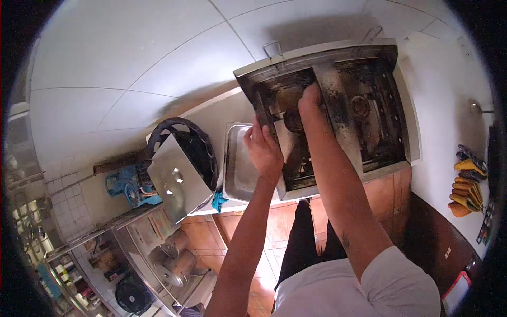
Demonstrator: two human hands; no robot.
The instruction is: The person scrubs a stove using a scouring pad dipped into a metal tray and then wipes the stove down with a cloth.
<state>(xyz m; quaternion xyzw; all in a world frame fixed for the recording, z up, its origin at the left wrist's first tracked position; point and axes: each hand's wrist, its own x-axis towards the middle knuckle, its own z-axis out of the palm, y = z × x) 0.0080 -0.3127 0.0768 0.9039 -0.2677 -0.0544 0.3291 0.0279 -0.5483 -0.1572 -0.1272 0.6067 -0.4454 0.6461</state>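
A sooty two-burner gas stove (331, 87) with its grates off lies tilted on the counter, its inner bays blackened. My left hand (264, 150) grips the stove's left side wall, fingers pointing up along it. Inside the left bay, my right hand (310, 99) is closed near the centre divider, above the left burner (293, 120); its fingertips and anything in them are hidden. The right burner (360, 105) shows uncovered in the other bay. A pale flat metal surface (287, 141) appears beside my left hand.
Left of the stove is a steel sink (240, 164). Beyond it a shiny metal sheet (179, 177) leans on a black round basin (182, 124), near a teal cloth (218, 202). Shelves with pots (179, 267) stand lower left. Gloves (467, 185) hang on the right wall.
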